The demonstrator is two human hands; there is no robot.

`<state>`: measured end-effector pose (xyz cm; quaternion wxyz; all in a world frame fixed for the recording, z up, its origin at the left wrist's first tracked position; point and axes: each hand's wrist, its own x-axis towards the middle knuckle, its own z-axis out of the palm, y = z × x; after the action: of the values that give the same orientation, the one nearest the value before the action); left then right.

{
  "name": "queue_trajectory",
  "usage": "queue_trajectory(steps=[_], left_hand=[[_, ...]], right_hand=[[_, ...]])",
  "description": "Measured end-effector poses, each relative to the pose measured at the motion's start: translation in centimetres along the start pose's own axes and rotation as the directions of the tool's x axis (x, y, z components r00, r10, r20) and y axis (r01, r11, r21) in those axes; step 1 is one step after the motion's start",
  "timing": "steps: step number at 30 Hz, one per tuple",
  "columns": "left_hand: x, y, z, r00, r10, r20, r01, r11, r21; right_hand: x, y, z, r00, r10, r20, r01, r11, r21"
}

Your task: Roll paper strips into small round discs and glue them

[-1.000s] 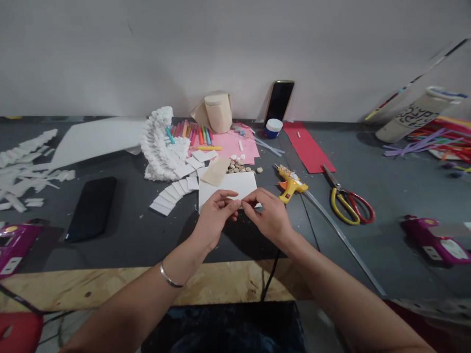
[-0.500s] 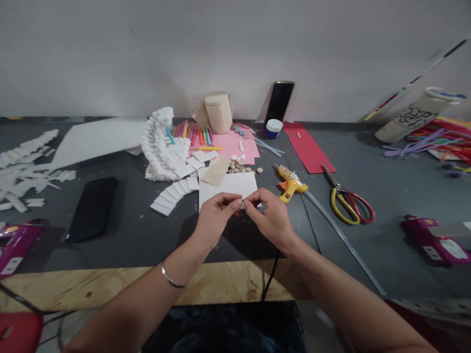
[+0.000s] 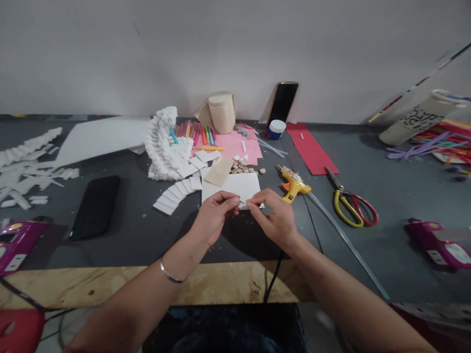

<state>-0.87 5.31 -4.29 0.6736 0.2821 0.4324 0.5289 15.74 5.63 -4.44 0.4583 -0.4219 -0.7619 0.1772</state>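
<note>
The left hand (image 3: 213, 219) pinches a tiny white sliver (image 3: 240, 201) in its fingers above a white card (image 3: 230, 189), the right hand's (image 3: 273, 219) fingers curled just beside it; a curved row of white squares (image 3: 175, 192) lies left of them.

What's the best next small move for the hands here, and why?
Probably lower the small white sliver onto the white card. It looks pinched at the fingertips of the left hand, just over the card's edge, with the right hand close beside it, so the card is the nearest surface to receive it.
</note>
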Motion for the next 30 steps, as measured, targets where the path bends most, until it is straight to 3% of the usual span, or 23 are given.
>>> queue_trajectory(steps=[4,6,11,14,19,25,30], left_hand=[[0.4,0.4,-0.5,0.999,-0.016,-0.05,0.013,0.998,-0.06],[0.4,0.4,-0.6,0.998,-0.007,-0.055,0.003,0.998,-0.065],[0.3,0.1,-0.3,0.998,0.03,-0.052,-0.032,0.999,-0.026],[0.1,-0.1,0.0,0.999,0.029,-0.038,-0.029,0.999,-0.013],[0.0,-0.5,0.3,1.0,0.015,-0.007,-0.015,1.0,-0.019],[-0.1,-0.9,0.5,1.0,0.019,0.008,-0.018,1.0,-0.015],[-0.1,-0.9,0.4,0.998,0.037,0.044,-0.04,0.998,0.053]], right_hand=[[0.1,0.3,-1.0,0.953,0.271,-0.133,-0.25,0.955,0.158],[0.3,0.7,-1.2,0.942,0.317,-0.107,-0.301,0.943,0.141],[0.3,1.0,-0.2,0.987,0.152,0.046,-0.154,0.987,0.04],[0.0,0.5,0.4,0.991,0.065,0.114,-0.068,0.998,0.017],[-0.2,0.2,0.7,0.995,0.032,0.099,-0.029,0.999,-0.04],[-0.3,0.5,0.8,0.992,0.08,0.095,-0.078,0.997,-0.018],[-0.2,0.2,0.6,0.951,0.282,0.128,-0.298,0.947,0.124]])
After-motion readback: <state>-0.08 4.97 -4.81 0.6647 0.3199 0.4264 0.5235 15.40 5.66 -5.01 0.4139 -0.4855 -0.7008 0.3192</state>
